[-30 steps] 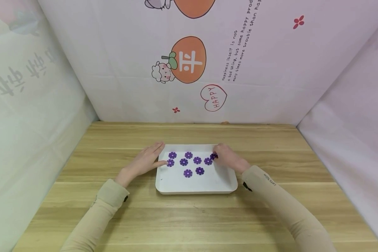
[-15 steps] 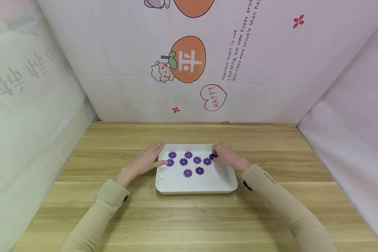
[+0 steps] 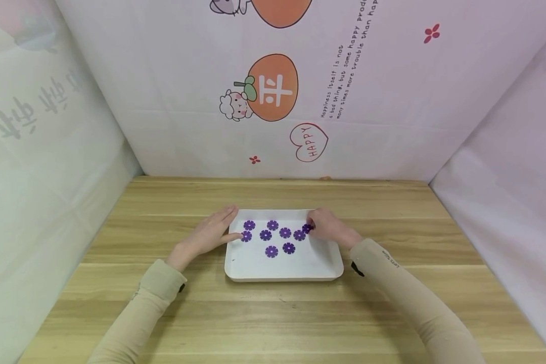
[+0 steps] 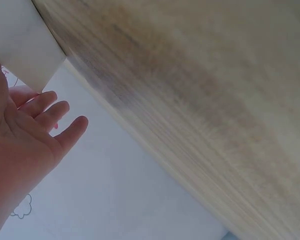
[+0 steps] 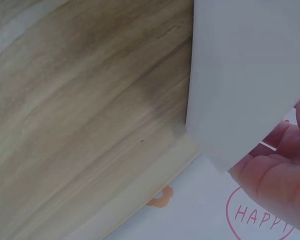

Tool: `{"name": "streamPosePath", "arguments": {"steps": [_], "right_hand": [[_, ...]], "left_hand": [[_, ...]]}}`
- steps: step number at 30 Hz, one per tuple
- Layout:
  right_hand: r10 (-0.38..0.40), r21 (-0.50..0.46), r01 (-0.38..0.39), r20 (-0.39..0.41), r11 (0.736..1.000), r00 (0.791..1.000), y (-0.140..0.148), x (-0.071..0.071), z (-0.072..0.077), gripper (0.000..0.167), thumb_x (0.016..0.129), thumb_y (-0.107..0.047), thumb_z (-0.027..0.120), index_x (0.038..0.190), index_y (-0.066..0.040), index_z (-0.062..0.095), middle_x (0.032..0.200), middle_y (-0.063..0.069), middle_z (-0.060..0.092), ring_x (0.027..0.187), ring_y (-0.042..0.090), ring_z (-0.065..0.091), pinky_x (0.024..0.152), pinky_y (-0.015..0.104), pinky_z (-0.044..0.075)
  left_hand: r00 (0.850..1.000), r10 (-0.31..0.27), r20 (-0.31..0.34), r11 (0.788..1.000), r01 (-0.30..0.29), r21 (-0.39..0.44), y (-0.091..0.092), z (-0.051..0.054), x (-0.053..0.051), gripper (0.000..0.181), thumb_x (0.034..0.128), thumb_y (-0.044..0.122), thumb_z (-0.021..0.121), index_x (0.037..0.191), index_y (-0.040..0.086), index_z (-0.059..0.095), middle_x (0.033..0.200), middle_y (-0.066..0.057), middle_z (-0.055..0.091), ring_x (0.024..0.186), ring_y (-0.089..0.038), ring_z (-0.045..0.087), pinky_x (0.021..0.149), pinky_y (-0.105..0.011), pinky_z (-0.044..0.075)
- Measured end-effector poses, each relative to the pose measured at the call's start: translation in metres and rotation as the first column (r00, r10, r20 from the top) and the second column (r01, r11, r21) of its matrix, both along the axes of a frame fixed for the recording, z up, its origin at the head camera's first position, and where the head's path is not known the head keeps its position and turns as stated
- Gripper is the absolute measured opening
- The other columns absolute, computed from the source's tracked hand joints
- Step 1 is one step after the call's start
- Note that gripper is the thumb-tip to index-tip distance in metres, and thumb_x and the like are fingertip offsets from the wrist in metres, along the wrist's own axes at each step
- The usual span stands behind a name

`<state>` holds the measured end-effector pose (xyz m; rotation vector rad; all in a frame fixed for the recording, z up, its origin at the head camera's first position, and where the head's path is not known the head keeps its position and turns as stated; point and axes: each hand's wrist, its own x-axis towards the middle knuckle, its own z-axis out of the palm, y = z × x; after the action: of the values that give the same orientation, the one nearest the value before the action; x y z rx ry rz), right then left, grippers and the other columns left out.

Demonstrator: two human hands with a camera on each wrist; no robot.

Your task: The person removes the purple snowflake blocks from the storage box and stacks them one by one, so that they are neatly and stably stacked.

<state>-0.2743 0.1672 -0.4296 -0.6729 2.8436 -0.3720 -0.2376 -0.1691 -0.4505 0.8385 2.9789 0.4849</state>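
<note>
In the head view, several purple notched discs (image 3: 288,248) lie in a white tray (image 3: 255,269). My left hand (image 3: 207,235) rests at the tray's far left corner, fingers extended, its thumb tip by a disc (image 3: 246,236). At the far right corner, my right hand (image 3: 329,226) pinches a darker purple disc (image 3: 307,228), which is close beside another disc (image 3: 299,235); whether they touch cannot be told. The left wrist view shows my left hand (image 4: 27,130) at the tray corner (image 4: 32,47). The right wrist view shows my right hand (image 5: 280,172) with curled fingers behind the tray wall (image 5: 245,80).
The tray stands on a wood-grain table (image 3: 277,323). Behind the table hangs a white printed cloth (image 3: 186,126), with more white cloth along the left (image 3: 41,172) and right (image 3: 509,167) sides.
The disc at my right fingertips and the disc beside it have shifted very slightly to the left. My left hand has stayed where it was.
</note>
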Motion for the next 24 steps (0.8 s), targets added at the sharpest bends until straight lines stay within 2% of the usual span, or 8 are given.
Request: {"name": "streamPosePath", "arguments": {"steps": [24], "right_hand": [[-0.028, -0.02, 0.029, 0.055, 0.999, 0.998, -0.0004, -0.0029, 0.0026, 0.02, 0.082, -0.002, 0.075, 0.1, 0.001, 0.068, 0.097, 0.013, 0.07, 0.086, 0.021, 0.062, 0.082, 0.036, 0.057]], "left_hand": [[1.0, 0.0, -0.004, 1.0, 0.0, 0.001, -0.0004, -0.0003, -0.0003, 0.084, 0.0965, 0.049, 0.058, 0.154, -0.003, 0.026, 0.161, -0.023, 0.028, 0.149, -0.04, 0.03, 0.122, -0.055, 0.028]]}}
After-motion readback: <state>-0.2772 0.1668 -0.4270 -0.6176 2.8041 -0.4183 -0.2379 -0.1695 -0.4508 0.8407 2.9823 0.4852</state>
